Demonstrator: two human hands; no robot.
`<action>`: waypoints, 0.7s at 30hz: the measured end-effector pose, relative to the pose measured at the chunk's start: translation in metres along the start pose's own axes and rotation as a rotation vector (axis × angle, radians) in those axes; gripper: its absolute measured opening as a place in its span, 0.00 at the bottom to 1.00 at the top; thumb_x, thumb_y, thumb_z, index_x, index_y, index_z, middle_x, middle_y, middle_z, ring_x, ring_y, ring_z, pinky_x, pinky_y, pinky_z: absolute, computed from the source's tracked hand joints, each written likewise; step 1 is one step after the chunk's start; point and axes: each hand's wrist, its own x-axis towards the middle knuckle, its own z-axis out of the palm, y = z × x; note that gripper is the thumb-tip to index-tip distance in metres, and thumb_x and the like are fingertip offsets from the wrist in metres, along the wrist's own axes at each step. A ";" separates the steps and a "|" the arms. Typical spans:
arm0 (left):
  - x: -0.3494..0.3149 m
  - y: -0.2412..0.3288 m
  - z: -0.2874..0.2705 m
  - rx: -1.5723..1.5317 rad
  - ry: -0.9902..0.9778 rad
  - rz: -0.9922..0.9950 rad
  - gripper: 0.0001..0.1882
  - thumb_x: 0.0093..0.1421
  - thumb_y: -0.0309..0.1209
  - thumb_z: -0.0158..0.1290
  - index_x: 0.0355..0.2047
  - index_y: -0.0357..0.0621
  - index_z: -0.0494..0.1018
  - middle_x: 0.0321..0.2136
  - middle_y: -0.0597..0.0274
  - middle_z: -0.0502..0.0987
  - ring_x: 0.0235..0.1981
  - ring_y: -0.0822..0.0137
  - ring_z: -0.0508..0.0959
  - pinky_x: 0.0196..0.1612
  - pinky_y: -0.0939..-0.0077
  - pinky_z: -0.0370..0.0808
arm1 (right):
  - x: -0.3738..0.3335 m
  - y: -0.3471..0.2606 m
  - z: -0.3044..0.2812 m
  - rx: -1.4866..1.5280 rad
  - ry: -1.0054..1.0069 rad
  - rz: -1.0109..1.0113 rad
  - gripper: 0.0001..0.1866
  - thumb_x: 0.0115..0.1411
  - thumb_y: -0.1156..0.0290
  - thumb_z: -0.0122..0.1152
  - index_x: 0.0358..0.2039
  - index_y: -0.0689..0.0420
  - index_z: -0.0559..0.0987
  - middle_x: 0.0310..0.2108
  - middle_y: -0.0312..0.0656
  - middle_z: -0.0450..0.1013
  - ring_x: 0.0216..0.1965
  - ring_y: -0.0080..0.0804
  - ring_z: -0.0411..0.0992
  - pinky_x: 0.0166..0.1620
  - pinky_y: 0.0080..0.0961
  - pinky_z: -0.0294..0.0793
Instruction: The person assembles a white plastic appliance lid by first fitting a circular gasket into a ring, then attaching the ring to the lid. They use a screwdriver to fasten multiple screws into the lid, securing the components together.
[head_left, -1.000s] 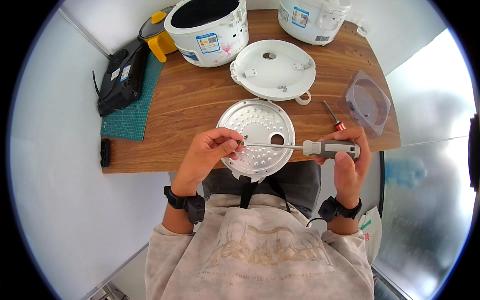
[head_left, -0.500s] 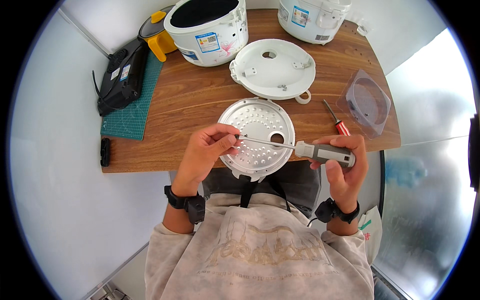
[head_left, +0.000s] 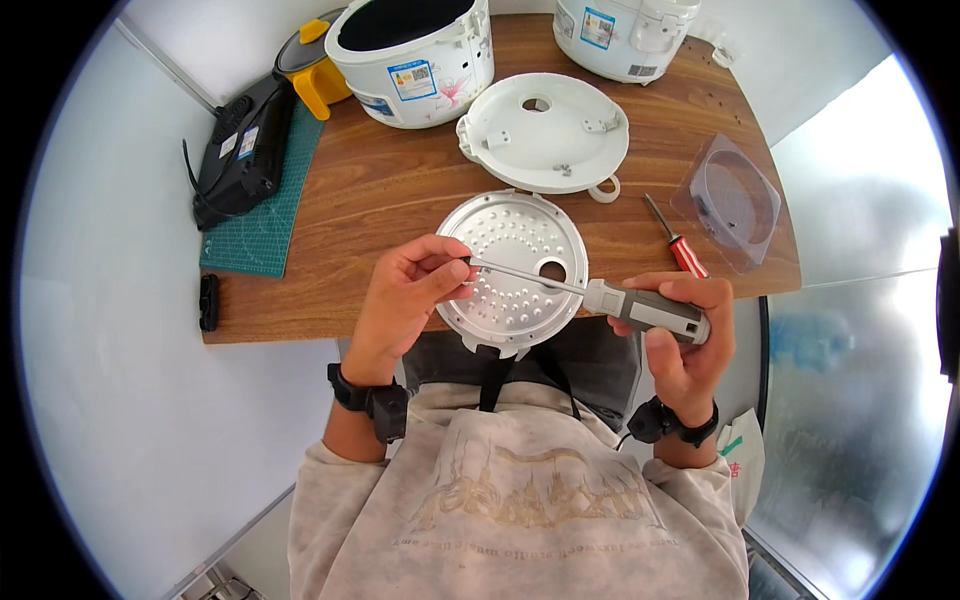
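My right hand (head_left: 690, 335) is wrapped round the grey handle of a power screwdriver (head_left: 650, 310), whose long thin shaft points left. At the shaft's tip, my left hand (head_left: 415, 290) is closed in a pinch. A small dark bit shows between thumb and forefinger there, too small to name. Under the tip and shaft lies a round silver metal plate (head_left: 510, 315), dimpled, with one larger hole to the right. It sits at the table's front edge and juts slightly over it. Behind it rests a white round lid (head_left: 545, 160) with several small grey pieces inside.
A red-handled screwdriver (head_left: 685, 252) and a clear plastic box (head_left: 745, 190) lie at the right. White rice cooker bodies (head_left: 430, 85) stand at the back, beside a yellow-handled pot (head_left: 310, 85). A black device (head_left: 245, 165) rests on a green cutting mat (head_left: 265, 250) at the left.
The screwdriver tip has shifted slightly up and left, closer into my left fingers. The small bits seen along the shaft near the tip no longer show. Both hands keep their grip.
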 end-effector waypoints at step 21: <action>0.005 0.004 0.003 0.146 -0.003 0.059 0.10 0.69 0.26 0.58 0.49 0.38 0.78 0.40 0.58 0.83 0.42 0.70 0.84 0.45 0.75 0.84 | 0.022 -0.009 -0.003 0.128 -0.001 0.200 0.17 0.65 0.73 0.67 0.46 0.62 0.67 0.38 0.45 0.78 0.35 0.25 0.79 0.39 0.21 0.78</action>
